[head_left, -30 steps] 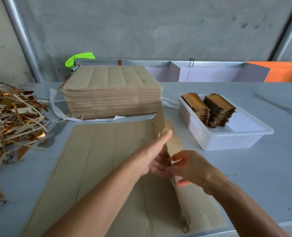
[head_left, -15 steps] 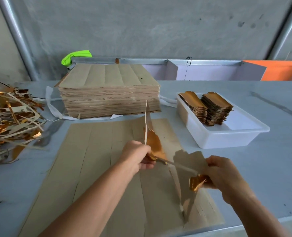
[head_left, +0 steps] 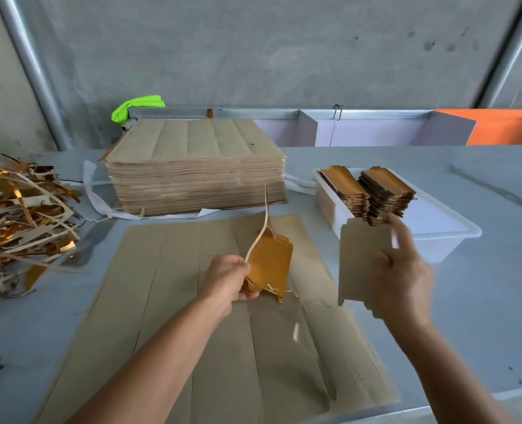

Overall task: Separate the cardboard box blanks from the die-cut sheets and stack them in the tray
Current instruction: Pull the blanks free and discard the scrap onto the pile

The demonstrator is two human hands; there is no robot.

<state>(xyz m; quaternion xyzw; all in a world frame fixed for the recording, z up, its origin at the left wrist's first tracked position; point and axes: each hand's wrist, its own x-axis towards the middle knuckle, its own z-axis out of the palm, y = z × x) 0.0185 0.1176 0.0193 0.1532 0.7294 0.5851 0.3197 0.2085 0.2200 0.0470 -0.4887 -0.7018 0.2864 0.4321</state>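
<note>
- Two hands are up over the die-cut sheet (head_left: 192, 316) that lies flat on the grey counter (head_left: 483, 301) in front of me.
- My left hand (head_left: 227, 278) has its grip clamped on gold-faced scrap (head_left: 270, 264) and a thin pale strip (head_left: 261, 228) that curves upward from the fist.
- My right hand (head_left: 402, 278) has its grip clamped on a separated box blank (head_left: 359, 261), plain brown side toward me, held upright just near the tray; the hand is blurred.
- I see the white tray (head_left: 449, 237) at right, holding two stacks of blanks (head_left: 372, 191) gold side up, against its far-left end.
- I see a small pale chip (head_left: 296, 332) over the near part of the sheet, too blurred to tell whether it touches.
- Farther back sits a tall pile of uncut sheets (head_left: 195, 172), with a bright green object (head_left: 137, 107) behind its left corner.
- At far left lies a heap of offcut strips (head_left: 18, 215), pale and gold mixed.
</note>
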